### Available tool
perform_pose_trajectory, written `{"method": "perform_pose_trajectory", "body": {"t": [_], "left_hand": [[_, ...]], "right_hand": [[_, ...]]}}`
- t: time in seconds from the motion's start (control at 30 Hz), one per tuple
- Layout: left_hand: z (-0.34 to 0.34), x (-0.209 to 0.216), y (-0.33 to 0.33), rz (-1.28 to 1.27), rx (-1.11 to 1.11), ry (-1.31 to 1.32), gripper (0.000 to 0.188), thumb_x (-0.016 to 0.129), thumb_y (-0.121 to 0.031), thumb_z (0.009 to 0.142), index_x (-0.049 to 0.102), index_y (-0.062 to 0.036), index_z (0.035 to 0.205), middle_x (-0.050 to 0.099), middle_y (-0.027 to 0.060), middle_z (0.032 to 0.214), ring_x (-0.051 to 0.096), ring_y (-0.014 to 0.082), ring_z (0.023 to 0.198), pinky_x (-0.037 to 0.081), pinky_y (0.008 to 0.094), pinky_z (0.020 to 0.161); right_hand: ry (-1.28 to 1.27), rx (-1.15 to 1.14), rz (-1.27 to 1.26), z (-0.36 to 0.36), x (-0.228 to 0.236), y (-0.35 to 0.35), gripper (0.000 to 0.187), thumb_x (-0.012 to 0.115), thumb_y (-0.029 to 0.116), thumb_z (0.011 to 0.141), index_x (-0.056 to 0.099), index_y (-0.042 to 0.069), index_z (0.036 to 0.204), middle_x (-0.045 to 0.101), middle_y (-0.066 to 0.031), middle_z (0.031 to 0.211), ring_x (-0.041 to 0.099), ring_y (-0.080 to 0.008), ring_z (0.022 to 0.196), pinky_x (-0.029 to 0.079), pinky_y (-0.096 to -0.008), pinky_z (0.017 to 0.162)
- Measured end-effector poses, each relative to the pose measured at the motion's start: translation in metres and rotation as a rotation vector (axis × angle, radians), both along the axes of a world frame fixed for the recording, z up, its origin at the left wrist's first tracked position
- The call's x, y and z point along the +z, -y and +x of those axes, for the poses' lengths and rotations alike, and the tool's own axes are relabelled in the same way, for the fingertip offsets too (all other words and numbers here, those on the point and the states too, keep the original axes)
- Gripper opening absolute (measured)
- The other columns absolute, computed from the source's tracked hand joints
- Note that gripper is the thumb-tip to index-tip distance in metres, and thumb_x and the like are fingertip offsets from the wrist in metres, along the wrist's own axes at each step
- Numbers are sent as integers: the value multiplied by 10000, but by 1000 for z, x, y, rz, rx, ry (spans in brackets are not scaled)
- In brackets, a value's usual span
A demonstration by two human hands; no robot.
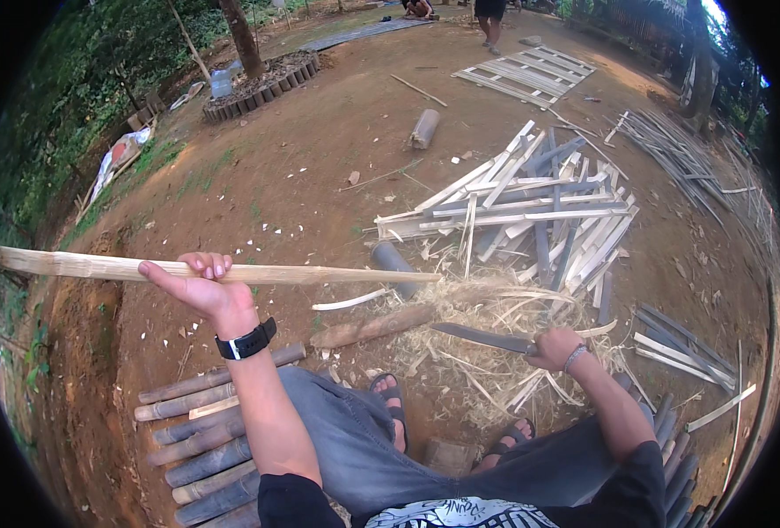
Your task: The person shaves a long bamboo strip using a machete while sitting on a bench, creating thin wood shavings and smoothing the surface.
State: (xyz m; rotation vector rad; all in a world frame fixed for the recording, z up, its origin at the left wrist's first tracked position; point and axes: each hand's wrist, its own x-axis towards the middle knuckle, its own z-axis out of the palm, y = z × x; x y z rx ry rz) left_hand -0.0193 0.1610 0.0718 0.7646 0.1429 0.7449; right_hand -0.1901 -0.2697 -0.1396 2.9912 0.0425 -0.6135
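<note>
My left hand is closed around a long, pale split bamboo strip, thumb stretched out along it. The strip lies nearly level across the left half of the view, its narrower right end above a brown log and close to a dark bamboo piece. In my right hand is the handle of a machete, its dark blade pointing left over a heap of curly shavings. Blade and strip are apart. A black watch is on my left wrist.
Ahead lies a large pile of split bamboo strips, with a smaller bundle to its right. Bamboo poles form the seat under me. Farther off are a slatted panel, a short bamboo section and a standing person.
</note>
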Motion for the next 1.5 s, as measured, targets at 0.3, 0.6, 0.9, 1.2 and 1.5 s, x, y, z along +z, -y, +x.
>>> {"method": "perform_pose_trajectory", "body": {"t": [0.3, 0.6, 0.9, 1.2, 1.5], "left_hand": [[-1, -1, 32, 27, -276, 9, 657, 381, -710, 856, 296, -144, 534, 251, -30, 468, 239, 88, 412, 209, 238, 411], [-20, 20, -4, 98, -299, 181, 659, 354, -714, 859, 274, -159, 513, 242, -35, 453, 236, 87, 385, 193, 236, 386], [-3, 4, 8, 113, -76, 38, 663, 382, -724, 844, 296, -150, 523, 244, -30, 455, 231, 89, 377, 193, 226, 379], [18, -13, 20, 32, -90, -96, 674, 407, -758, 806, 285, -158, 526, 255, -27, 451, 247, 89, 376, 207, 228, 370], [19, -16, 37, 104, -235, -80, 660, 367, -731, 843, 264, -161, 527, 238, -32, 449, 236, 86, 381, 199, 235, 372]], "right_hand": [[77, 54, 76, 78, 0, -34, 475, 585, 501, 754, 677, 35, 741, 658, -176, 693, 660, -335, 640, 547, -415, 630], [114, -463, 15, 53, -64, 102, 449, 645, 441, 719, 698, 13, 844, 671, -214, 872, 664, -344, 826, 537, -409, 765], [-7, -273, 13, 35, -19, 66, 472, 654, 481, 706, 703, 29, 832, 682, -180, 870, 669, -326, 818, 539, -406, 765], [7, 128, 52, 64, 1, -11, 407, 652, 456, 678, 672, 50, 684, 662, -157, 707, 667, -314, 688, 543, -407, 658], [53, 89, 121, 108, -4, -10, 481, 674, 515, 676, 698, 45, 779, 677, -168, 795, 673, -316, 749, 547, -403, 679]]}}
